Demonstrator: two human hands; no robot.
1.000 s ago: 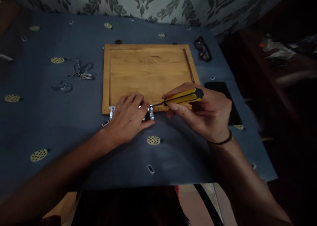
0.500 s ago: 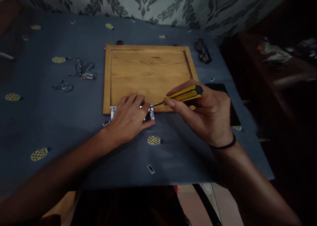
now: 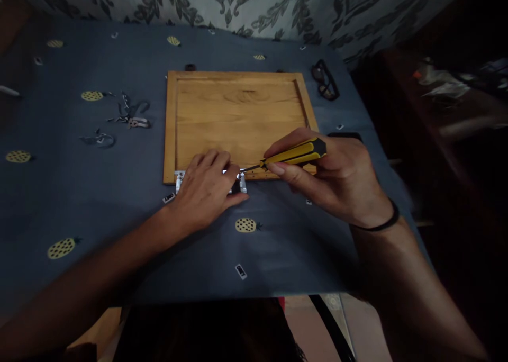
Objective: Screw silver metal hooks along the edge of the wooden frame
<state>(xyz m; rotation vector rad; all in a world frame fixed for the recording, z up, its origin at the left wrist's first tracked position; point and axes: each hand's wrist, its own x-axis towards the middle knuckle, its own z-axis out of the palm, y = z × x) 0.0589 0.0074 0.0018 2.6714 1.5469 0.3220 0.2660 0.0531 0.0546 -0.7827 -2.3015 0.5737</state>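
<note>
A wooden panel (image 3: 238,113) with a raised frame lies on the blue cloth. A metal hinge (image 3: 179,180) sits at its near edge, mostly covered by my left hand (image 3: 206,190), which presses down on it with fingers laid together. My right hand (image 3: 337,177) grips a yellow-and-black screwdriver (image 3: 296,154). Its thin shaft points left, and its tip meets the hinge beside my left fingertips.
Loose metal hardware (image 3: 133,116) lies scattered left of the panel. Dark-framed glasses (image 3: 325,81) rest at the panel's far right corner, and a black phone (image 3: 344,136) peeks out behind my right hand. The cloth-covered table (image 3: 79,192) ends just before me; a dark shelf stands at right.
My right wrist has swung outward to the right while the screwdriver stays on the hinge, its handle turned slightly. The left hand has not moved.
</note>
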